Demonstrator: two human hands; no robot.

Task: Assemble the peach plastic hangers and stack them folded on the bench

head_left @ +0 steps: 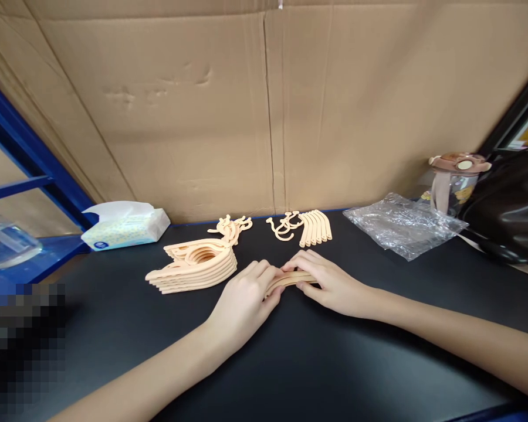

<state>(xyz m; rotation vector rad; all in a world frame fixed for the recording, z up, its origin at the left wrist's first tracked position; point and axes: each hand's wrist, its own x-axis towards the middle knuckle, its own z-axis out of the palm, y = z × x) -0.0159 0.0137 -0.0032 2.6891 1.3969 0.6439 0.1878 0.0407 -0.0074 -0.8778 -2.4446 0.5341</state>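
By 1 beige stack (206,276), 2 hands (245,293) hold strips (289,278).

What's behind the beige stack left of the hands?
Behind the stack lies a jumble of beige hook-like pieces, with the tissue pack behind and to the left, and cardboard beyond. The stack hides the table beneath it and possibly the jumble's near edge.

Moderately bright, diffuse light leaves a pale sheen on the black tabletop (338,375) at lower centre. Clear plastic (405,225) glints at right; faint shadows darken the cardboard (193,117), upper right. Wide-angle stretching marks the edges; 1 pixelated block hides lower left.
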